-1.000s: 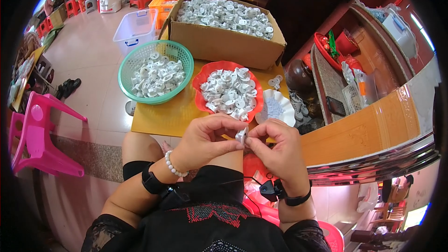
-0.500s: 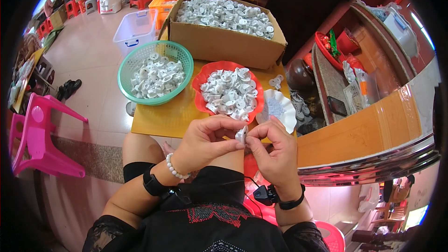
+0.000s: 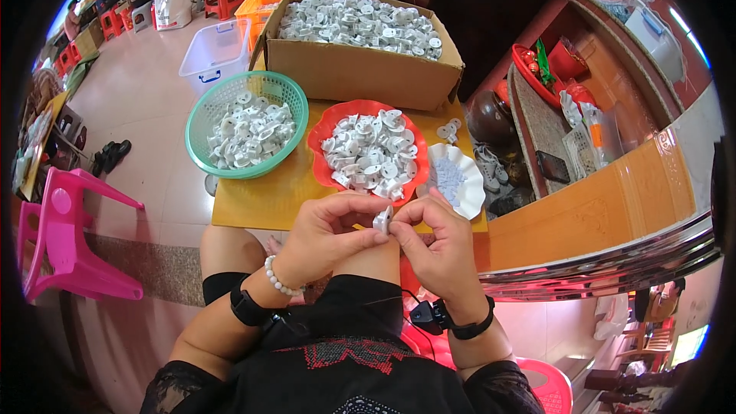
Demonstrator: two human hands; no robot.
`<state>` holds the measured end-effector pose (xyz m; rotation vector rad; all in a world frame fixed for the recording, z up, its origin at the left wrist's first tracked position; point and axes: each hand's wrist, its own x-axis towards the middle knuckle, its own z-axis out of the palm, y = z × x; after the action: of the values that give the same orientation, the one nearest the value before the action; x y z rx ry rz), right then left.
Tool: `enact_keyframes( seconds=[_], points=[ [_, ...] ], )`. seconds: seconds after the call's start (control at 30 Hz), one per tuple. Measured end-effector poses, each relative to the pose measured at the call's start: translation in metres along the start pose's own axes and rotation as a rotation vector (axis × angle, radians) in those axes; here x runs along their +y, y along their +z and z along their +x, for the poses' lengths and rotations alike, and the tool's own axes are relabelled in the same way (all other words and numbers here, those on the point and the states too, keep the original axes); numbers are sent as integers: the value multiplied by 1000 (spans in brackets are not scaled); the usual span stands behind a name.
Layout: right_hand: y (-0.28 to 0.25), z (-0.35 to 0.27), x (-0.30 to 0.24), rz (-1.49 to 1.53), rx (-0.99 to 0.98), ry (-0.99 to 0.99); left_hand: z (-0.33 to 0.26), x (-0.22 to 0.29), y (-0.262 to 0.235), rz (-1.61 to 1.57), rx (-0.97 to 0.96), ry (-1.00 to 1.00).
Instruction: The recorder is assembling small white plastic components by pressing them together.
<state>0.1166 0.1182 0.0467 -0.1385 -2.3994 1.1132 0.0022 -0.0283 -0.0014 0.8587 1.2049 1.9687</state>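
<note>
Between the thumb and fingers of my left hand (image 3: 326, 234) is a small white plastic part (image 3: 382, 220), held up over my lap. My right hand (image 3: 438, 241) pinches thumb and forefinger together against the part's right side; anything between those fingertips is hidden. Just beyond my hands, a red scalloped bowl (image 3: 421, 155) is heaped with similar white parts. To its right stands a white wavy-edged dish (image 3: 474, 188) holding small pale grey pieces (image 3: 448, 182).
Left on the yellow table (image 3: 249, 207) sits a green mesh basket (image 3: 198, 155) of white parts. Behind is a cardboard box (image 3: 353, 75) full of them. A few loose parts (image 3: 449, 132) lie near the dish. A pink stool (image 3: 73, 234) stands at left, a wooden counter (image 3: 598, 207) at right.
The view has shifted slightly. Both hands remain together around the white part, which looks turned a little between the fingers.
</note>
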Motion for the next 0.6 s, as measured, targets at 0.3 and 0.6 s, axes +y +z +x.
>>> enact_keyframes(
  seconds=[0.3,0.6],
  points=[
    [-38,7,130,-361,120,399,36,37,-96,598,423,302],
    [-35,-3,191,-709,-12,573,65,-12,-70,1264,227,322]
  ],
)
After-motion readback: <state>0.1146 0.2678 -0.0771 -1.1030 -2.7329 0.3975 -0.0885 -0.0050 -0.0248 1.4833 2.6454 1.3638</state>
